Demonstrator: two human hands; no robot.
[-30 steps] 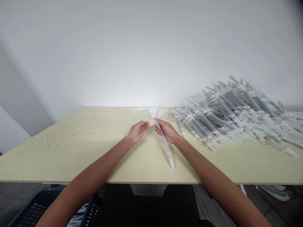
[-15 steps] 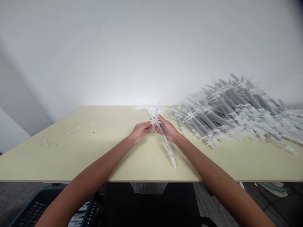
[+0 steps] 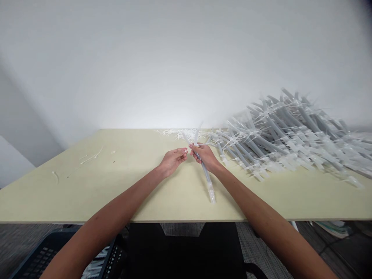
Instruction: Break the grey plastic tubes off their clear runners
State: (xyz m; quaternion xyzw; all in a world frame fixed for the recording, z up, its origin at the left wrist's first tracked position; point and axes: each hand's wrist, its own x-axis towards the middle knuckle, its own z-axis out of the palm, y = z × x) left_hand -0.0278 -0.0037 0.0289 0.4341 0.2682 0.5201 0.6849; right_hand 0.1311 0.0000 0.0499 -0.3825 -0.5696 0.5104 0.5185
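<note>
A translucent grey plastic tube [image 3: 207, 175] with a clear sleeve at its near end slants over the table, and my right hand [image 3: 205, 157] is wrapped round its upper part. Past the fingers, the far end splits into two arms in a Y. Just left of it is my left hand [image 3: 173, 161], its fingertips pinched together close to the tube; what they hold, if anything, is too small to make out. Behind both hands lies a heap of thin white cable ties [image 3: 186, 134].
A large pile of similar tubes with cable ties [image 3: 270, 135] covers the right side of the pale yellow table [image 3: 122, 201]. Loose cable ties [image 3: 93, 157] lie at the left. Below the front edge stands a dark basket [image 3: 43, 255] holding more tubes.
My left hand has gone from loosely curled to pinched, touching the tube's fork and then drawing slightly back. My right hand has shifted its grip on the tube, with the thumb now across it.
</note>
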